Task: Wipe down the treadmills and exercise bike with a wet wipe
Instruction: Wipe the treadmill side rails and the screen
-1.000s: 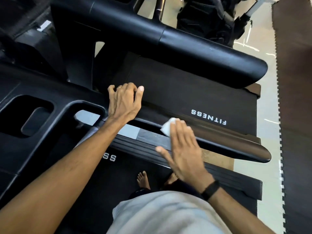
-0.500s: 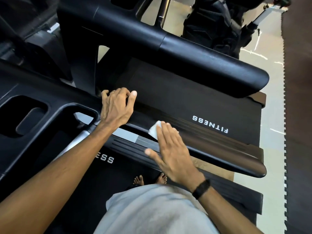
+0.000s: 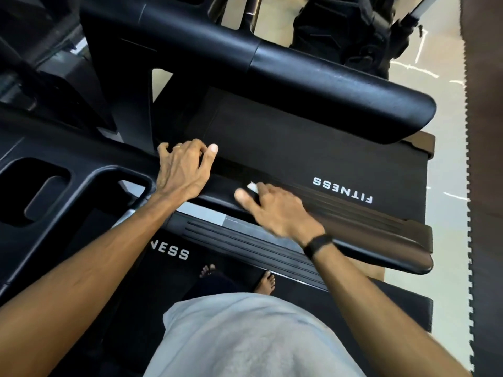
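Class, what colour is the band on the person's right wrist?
Black. The band shows plainly in the head view, just behind the right hand.
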